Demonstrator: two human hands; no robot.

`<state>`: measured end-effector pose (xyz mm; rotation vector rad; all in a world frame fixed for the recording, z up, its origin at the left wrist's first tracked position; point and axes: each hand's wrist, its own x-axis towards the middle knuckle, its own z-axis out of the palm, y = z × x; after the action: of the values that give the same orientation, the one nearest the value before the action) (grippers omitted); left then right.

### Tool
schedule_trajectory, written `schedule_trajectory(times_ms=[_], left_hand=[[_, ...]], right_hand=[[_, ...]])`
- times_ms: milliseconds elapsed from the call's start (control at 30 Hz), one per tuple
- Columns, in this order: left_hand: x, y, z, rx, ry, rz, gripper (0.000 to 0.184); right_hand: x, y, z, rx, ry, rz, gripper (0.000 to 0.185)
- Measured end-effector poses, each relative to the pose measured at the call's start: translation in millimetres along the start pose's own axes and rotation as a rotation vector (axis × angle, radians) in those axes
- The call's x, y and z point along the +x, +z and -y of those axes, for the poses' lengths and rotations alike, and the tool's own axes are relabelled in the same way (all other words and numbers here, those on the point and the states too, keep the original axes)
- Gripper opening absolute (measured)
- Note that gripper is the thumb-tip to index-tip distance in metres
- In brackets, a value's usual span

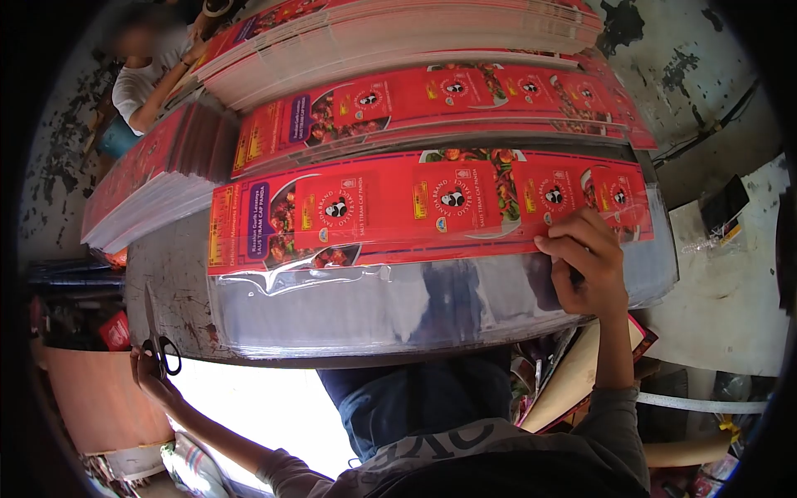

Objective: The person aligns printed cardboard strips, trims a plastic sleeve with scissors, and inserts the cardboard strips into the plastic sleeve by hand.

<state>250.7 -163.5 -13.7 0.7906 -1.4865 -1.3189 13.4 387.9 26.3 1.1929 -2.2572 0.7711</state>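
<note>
A long red printed sheet (390,207) with panda logos and food pictures lies across a stack of clear plastic sheets (349,311), with glossy wrinkled film along its lower left edge. My right hand (591,266) is at the sheet's lower right edge, its fingers curled and pinching there. Down at the table's left front corner, my left hand (156,378) has its fingers closed at the handle of a pair of black-handled scissors (171,355). The scissor blades point away from me over the tabletop. Part of the left fingers is hard to make out.
More red printed sheets (357,112) lie behind, with a tall stack (398,50) beyond them. Another stack (154,178) sits at the left on the worn table (170,266). Across the table at upper left is another person (154,83). An orange-brown container (91,398) stands below left.
</note>
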Motion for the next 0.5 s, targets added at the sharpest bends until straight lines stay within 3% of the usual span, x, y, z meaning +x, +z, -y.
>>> schedule_trajectory(times_ms=[167,300,333,367,433,467,500], left_hand=[[-79,60,-89,-0.06,0.217,-0.135,0.024],[-114,116,-121,-0.247,0.37,0.175,0.024],[-122,136,-126,-0.359,0.296,0.344,0.019],[-137,172,-133,-0.396,0.314,0.366,0.021],[-155,210,-139,-0.421,0.216,0.703,0.022],[-159,224,-141,-0.456,0.209,1.014,0.022],[-170,245,-145,-0.388,0.243,1.106,0.023]], right_hand=[[0,0,2,-0.002,0.017,0.025,0.025],[2,1,7,-0.047,0.091,-0.003,0.029],[2,0,7,-0.054,0.129,0.026,0.034],[0,0,8,-0.057,0.119,0.027,0.034],[-5,5,6,0.043,0.268,-0.04,0.052],[-6,6,5,0.038,0.261,-0.035,0.052],[-6,7,5,0.072,0.28,-0.086,0.059]])
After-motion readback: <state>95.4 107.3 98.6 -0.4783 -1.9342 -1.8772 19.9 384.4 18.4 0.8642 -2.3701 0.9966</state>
